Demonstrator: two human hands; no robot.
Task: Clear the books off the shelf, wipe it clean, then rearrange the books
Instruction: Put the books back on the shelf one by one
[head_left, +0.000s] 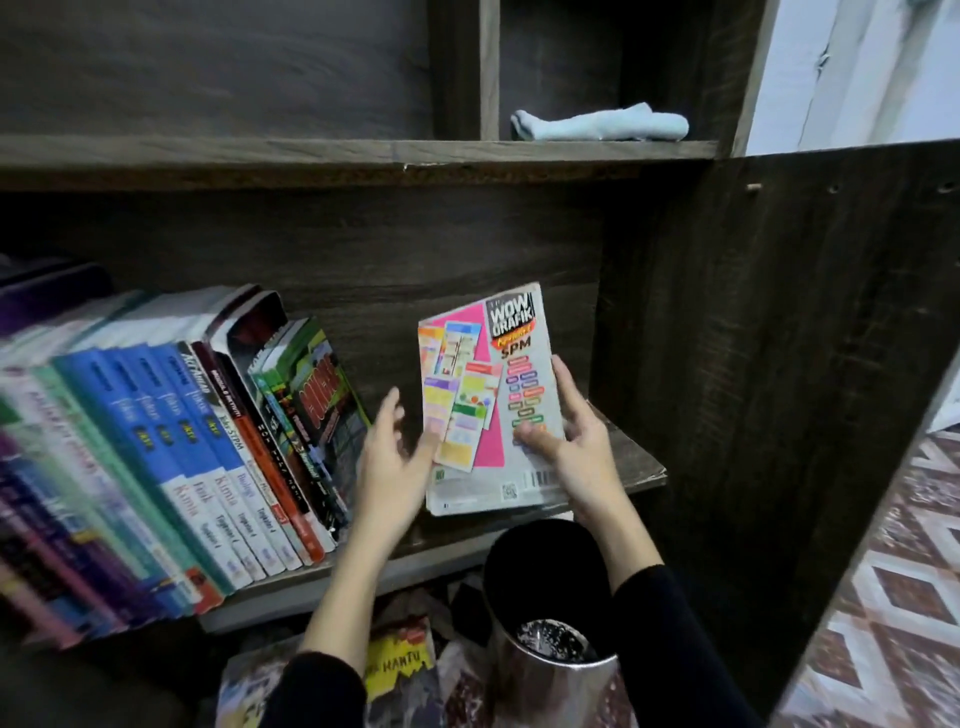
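Observation:
A colourful paperback with "WOW GRAFIK SPM" on its cover (485, 400) stands almost upright over the right part of the dark wooden shelf (631, 470). My right hand (569, 436) grips its lower right edge, thumb on the cover. At the book's left edge, my left hand (392, 457) is spread with straight fingers, fingertips touching the cover. A row of books (171, 447) leans rightward on the left part of the same shelf; the nearest is a green-edged one (311, 410). A light blue cloth (602, 124) lies on the shelf above.
A shiny metal cup (550, 623) with a dark inside stands below the shelf's front edge, under my right forearm. Loose books and magazines (400, 665) lie on the floor beneath. The cabinet's side panel (779, 338) rises at the right, with a patterned floor (893, 613) beyond.

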